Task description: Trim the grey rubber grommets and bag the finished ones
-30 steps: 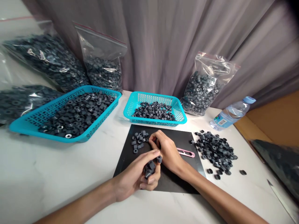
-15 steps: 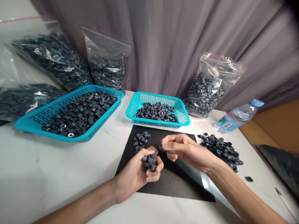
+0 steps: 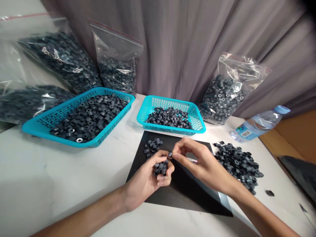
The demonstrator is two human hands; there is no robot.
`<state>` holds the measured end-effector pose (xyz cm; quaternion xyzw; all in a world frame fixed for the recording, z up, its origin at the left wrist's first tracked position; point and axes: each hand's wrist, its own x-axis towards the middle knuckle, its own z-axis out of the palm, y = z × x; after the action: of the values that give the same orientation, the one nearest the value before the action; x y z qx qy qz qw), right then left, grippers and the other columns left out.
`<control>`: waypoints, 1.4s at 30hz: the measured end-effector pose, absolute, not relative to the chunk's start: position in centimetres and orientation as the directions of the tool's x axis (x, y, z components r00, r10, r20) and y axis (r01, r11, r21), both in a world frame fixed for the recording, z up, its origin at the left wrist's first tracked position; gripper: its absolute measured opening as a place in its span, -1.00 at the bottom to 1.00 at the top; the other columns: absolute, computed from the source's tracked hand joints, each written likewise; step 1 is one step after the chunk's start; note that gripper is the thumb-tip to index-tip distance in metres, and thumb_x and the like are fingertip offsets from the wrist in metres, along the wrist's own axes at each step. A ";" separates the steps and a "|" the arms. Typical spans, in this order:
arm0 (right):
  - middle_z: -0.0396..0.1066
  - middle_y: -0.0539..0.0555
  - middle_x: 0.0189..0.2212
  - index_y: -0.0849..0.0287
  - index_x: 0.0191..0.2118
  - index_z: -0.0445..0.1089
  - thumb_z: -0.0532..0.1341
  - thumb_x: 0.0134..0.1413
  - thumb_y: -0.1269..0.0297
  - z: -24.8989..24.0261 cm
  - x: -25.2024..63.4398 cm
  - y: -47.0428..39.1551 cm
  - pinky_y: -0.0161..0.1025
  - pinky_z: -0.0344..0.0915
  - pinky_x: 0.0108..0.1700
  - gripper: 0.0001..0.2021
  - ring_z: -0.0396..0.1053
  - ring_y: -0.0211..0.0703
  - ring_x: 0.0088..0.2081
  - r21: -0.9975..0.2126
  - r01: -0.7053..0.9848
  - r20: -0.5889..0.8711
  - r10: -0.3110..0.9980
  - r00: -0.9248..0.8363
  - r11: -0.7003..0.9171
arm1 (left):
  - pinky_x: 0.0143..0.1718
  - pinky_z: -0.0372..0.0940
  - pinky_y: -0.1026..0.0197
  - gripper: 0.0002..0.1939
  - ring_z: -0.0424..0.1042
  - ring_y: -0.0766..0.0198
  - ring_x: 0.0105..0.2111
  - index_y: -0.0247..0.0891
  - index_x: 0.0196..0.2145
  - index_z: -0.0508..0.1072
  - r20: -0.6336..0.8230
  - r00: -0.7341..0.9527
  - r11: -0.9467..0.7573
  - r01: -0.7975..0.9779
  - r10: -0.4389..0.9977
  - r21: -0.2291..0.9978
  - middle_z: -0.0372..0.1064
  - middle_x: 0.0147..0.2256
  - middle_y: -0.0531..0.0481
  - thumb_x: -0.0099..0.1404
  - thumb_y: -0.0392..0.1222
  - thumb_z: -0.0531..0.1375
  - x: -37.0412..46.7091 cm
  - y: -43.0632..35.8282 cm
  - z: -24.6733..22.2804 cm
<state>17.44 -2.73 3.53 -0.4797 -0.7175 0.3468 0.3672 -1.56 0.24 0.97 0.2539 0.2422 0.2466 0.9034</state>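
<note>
Cupped around a handful of small dark grey ring-shaped pieces (image 3: 161,167) is my left hand (image 3: 148,179), held over a black mat (image 3: 182,197). My right hand (image 3: 195,156) pinches a single grey ring (image 3: 170,154) between thumb and fingertips, right beside the left fingertips. A few more rings (image 3: 153,146) lie on the mat just behind my left hand. To the right of the mat spreads a loose pile of dark rings (image 3: 239,163) on the white table (image 3: 74,184).
Two blue baskets (image 3: 116,121) (image 3: 172,127) holding rings stand behind the mat. Zip bags of rings (image 3: 117,74) (image 3: 222,95) lean by the grey curtain (image 3: 172,42). A plastic bottle (image 3: 259,125) lies tilted at the right; one stray ring (image 3: 270,193) is near the right edge.
My right hand has brought its fingertips against the left hand's fingers, and one ring now shows in its pinch where several showed before. The whole view has shifted slightly.
</note>
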 end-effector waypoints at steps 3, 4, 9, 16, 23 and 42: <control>0.34 0.10 -0.23 0.16 -0.13 0.29 0.03 0.40 0.38 3.3 17.7 -2.8 -0.22 0.29 -0.19 -0.89 0.33 -0.18 -0.25 -0.539 0.650 0.342 0.845 -0.412 0.535 | -0.50 -0.05 0.35 -0.82 0.01 0.46 -0.56 -0.27 -0.34 0.28 -0.322 0.739 0.730 -0.322 0.592 0.603 0.23 -0.49 0.06 0.46 -0.23 0.03 -1.5 0.3 0.8; 0.35 0.12 -0.22 0.16 -0.11 0.29 0.01 0.40 0.40 3.2 17.8 -2.8 -0.22 0.30 -0.19 -0.88 0.34 -0.16 -0.24 -0.457 0.667 0.360 0.808 -0.467 0.589 | -0.49 -0.04 0.35 -0.79 0.01 0.46 -0.55 -0.27 -0.36 0.26 -0.323 0.730 0.719 -0.320 0.602 0.617 0.24 -0.48 0.05 0.47 -0.21 0.03 -1.4 0.3 0.7; 0.37 0.15 -0.21 0.18 -0.06 0.28 0.01 0.40 0.44 3.0 18.0 -2.7 -0.21 0.34 -0.18 -0.86 0.36 -0.14 -0.21 -0.390 0.626 0.408 0.737 -0.539 0.675 | -0.47 -0.03 0.34 -0.77 -0.01 0.44 -0.52 -0.28 -0.28 0.31 -0.293 0.721 0.663 -0.301 0.629 0.685 0.19 -0.47 0.07 0.49 -0.10 0.03 -1.5 0.6 0.7; 0.41 0.08 -0.21 0.11 0.00 0.34 0.17 0.34 0.31 3.2 18.7 -2.8 -0.24 0.38 -0.19 -0.83 0.38 -0.20 -0.25 -0.661 0.511 0.368 0.831 -0.416 0.549 | -0.43 -0.05 0.30 -0.83 0.03 0.43 -0.50 -0.24 -0.20 0.28 -0.274 0.746 0.626 -0.236 0.606 0.743 0.17 -0.44 0.10 0.49 -0.10 0.02 -1.7 0.4 1.5; 0.46 0.08 -0.20 0.10 -0.05 0.42 0.28 0.24 0.21 4.0 19.4 -2.5 -0.19 0.40 -0.14 -0.80 0.42 -0.15 -0.23 -0.813 0.432 0.241 0.901 -0.360 0.390 | -0.39 -0.04 0.27 -0.86 0.04 0.41 -0.49 -0.25 -0.20 0.31 -0.252 0.753 0.603 -0.232 0.608 0.763 0.21 -0.39 0.06 0.48 -0.15 0.03 -1.6 0.4 1.6; 0.43 0.11 -0.16 0.11 -0.17 0.52 0.33 0.18 0.25 4.0 20.1 -2.1 -0.13 0.44 -0.02 -0.87 0.43 -0.12 -0.12 -0.937 0.245 0.147 0.918 -0.368 0.248 | -0.38 -0.03 0.27 -0.87 0.04 0.40 -0.48 -0.25 -0.23 0.31 -0.278 0.740 0.593 -0.197 0.612 0.780 0.22 -0.36 0.04 0.46 -0.21 0.02 -1.7 0.6 1.4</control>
<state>20.05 -2.12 4.00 -0.4185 -0.6951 0.4481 0.3753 -1.75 0.58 1.43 0.3830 0.2708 0.2378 0.8505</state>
